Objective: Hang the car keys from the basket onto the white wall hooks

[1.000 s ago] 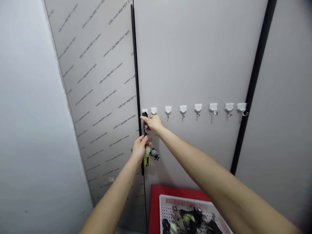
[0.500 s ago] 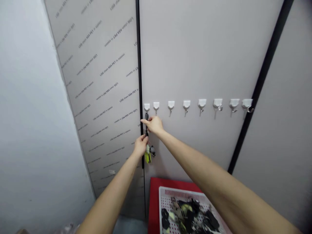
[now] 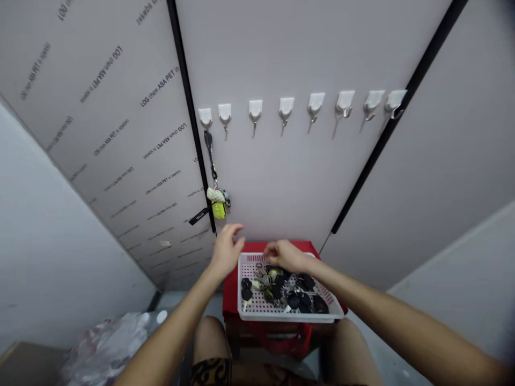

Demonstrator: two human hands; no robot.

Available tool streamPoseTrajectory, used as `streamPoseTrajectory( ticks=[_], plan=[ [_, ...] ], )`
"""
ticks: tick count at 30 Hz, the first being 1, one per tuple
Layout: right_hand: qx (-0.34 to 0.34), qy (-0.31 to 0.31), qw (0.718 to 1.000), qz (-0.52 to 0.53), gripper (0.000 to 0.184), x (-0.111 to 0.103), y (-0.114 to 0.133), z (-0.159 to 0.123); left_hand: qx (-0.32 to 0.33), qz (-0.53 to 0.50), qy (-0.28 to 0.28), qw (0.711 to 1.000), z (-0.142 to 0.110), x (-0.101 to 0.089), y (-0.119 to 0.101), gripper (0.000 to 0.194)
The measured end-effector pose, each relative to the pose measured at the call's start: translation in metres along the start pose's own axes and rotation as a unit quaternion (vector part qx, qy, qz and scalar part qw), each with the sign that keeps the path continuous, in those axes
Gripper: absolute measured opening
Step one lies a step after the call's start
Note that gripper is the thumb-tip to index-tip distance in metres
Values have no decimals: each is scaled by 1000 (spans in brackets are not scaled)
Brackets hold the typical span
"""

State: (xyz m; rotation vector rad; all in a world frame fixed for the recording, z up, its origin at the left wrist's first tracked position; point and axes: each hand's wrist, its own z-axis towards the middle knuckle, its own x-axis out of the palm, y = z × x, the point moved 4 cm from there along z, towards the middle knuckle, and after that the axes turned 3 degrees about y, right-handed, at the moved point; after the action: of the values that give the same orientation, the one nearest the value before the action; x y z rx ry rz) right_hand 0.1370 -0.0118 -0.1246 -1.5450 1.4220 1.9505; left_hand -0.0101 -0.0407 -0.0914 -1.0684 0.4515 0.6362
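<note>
White plastic basket (image 3: 289, 317) edge: left hand (image 3: 227, 250) hovering open outside
Right hand (image 3: 286, 256): curling, grip I can't tell
Inside: dark keyrings (image 3: 293, 300)

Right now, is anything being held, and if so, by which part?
Nothing is visibly held: the left grip is open and empty; the right grip, over the basket, is curled, with nothing visible inside.

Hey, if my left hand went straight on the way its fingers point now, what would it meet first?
Probably the plain pale panel, below the hooks: your left hand points up and rightward toward it, though the depth is unclear from this one view.
</note>
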Motion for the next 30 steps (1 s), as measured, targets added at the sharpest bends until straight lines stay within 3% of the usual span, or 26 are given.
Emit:
streamPoseTrajectory(
  ticks=[4,9,16,20,23,26,30],
  plan=[
    [-24,4,996,-82,20,21,-20,-24,34,69,198,977,-24,59,3,27],
    [-40,11,993,-109,31,26,-22,-36,52,185,277,942,-34,94,12,35],
    [-37,93,995,-30,28,25,-27,-54,35,284,318,904,-32,101,15,31],
    [-13,165,985,36,27,24,-29,-58,28,271,313,910,-29,100,15,21],
    [0,87,996,27,24,17,-28,-50,3,232,319,919,-27,98,17,18],
    [-28,-2,999,-31,24,13,-22,-40,-14,171,308,936,-24,95,16,22],
    [-61,-29,997,-47,30,19,-16,-31,-42,25,259,965,-18,88,11,28]
  ],
)
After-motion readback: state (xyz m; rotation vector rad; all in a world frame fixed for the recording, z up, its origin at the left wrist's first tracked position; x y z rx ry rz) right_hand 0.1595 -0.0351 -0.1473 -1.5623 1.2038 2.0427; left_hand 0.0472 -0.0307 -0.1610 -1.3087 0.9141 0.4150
